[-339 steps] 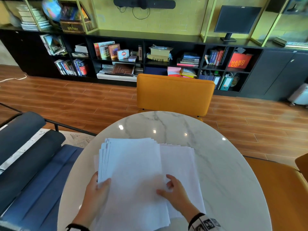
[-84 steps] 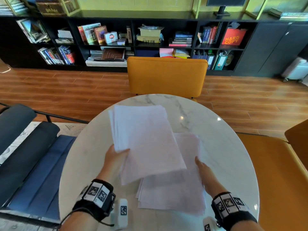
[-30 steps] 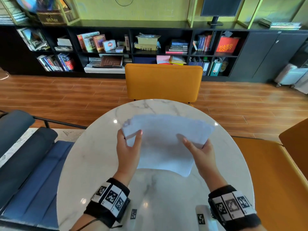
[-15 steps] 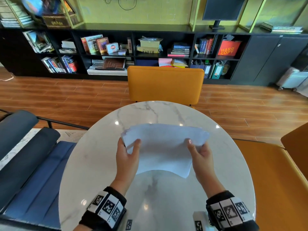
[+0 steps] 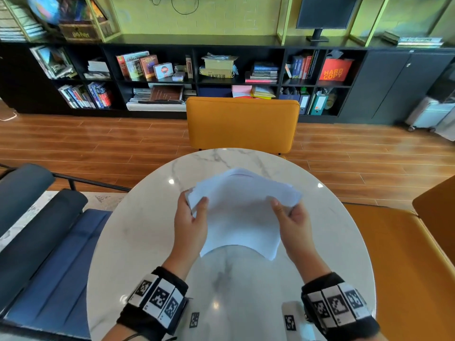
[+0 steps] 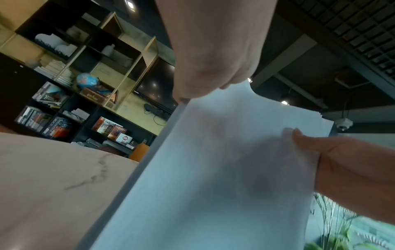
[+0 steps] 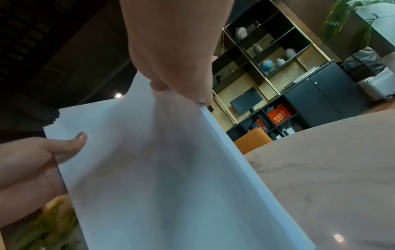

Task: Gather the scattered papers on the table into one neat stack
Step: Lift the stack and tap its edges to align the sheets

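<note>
A stack of white papers point(image 5: 240, 212) stands on its lower edge on the round marble table point(image 5: 138, 239), bowed between my two hands. My left hand point(image 5: 194, 212) grips the stack's left edge, thumb in front and fingers behind. My right hand point(image 5: 286, 212) grips the right edge the same way. The left wrist view shows the stack point(image 6: 224, 177) from below with my left fingers point(image 6: 213, 67) over its top corner. The right wrist view shows the stack point(image 7: 160, 169), its sheet edges nearly flush on the right side. No loose sheets lie on the table.
An orange chair point(image 5: 242, 124) stands at the table's far side and an orange bench point(image 5: 406, 254) at the right. A blue seat point(image 5: 49, 254) sits at the left. Low black bookshelves point(image 5: 221, 77) line the back wall.
Over the last second the stack stayed upright between both hands and dipped slightly toward the table; its top edge now arches a little more. Earlier the sheets lay in separate piles.
</note>
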The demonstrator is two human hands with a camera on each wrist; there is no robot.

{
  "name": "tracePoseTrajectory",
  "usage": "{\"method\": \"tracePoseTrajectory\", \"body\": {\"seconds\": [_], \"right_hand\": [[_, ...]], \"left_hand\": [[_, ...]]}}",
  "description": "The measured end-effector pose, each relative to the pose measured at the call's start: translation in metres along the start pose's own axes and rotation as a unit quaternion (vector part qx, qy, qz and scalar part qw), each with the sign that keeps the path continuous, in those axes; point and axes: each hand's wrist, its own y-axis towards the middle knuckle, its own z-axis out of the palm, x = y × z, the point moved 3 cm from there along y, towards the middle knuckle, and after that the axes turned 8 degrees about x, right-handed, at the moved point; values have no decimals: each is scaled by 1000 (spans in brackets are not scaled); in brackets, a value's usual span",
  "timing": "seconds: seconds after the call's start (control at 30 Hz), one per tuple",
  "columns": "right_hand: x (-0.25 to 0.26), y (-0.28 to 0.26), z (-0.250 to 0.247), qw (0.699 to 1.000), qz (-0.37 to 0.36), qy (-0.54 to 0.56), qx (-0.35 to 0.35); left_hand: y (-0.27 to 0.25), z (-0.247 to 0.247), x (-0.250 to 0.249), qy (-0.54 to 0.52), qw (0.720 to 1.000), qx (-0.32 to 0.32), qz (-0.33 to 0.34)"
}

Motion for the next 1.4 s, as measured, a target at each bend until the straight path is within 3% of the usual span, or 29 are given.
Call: {"method": "tracePoseTrajectory", "body": {"seconds": [0.17, 0.33, 0.53, 0.67, 0.73, 0.93, 1.03, 1.1, 1.17, 1.2, 1.27, 1.33, 1.4], "right_hand": [[14, 2, -14, 999, -47, 6, 15], [-1, -5, -4, 1000, 8, -11, 11], [18, 3, -13, 999, -47, -9, -1], [-8, 1, -16, 998, 39, 3, 39], [-23, -1, -10, 996, 78, -31, 28], [-19, 4, -13, 997, 71, -12, -16], [-33, -1, -18, 994, 100, -39, -13], [-37, -2, -19, 992, 106, -60, -21], [-32, 1, -16, 993, 94, -70, -11], [-29, 3, -15, 994, 86, -74, 1], [-16, 8, -9, 994, 70, -72, 31], [-3, 13, -3, 994, 56, -77, 55], [11, 15, 0, 992, 40, -86, 78]], "left_hand": [[5, -13, -17, -17, 997, -37, 65], [-6, -1, 7, -13, 1000, 19, 0], [2, -4, -11, -38, 997, -19, 61], [1, -3, 9, -8, 1000, 25, 5], [-1, 3, 19, 0, 999, 50, -20], [0, 3, 22, 5, 1000, 15, -2], [-2, 6, 34, 0, 995, 69, -74], [-1, 1, 29, 57, 998, 17, -27], [2, -5, 2, 191, 970, -80, 125], [4, -3, -16, 249, 944, -84, 201], [12, 9, -49, 351, 887, 7, 301], [21, 24, -69, 432, 836, 118, 317], [31, 28, -77, 436, 839, 180, 272]]}}
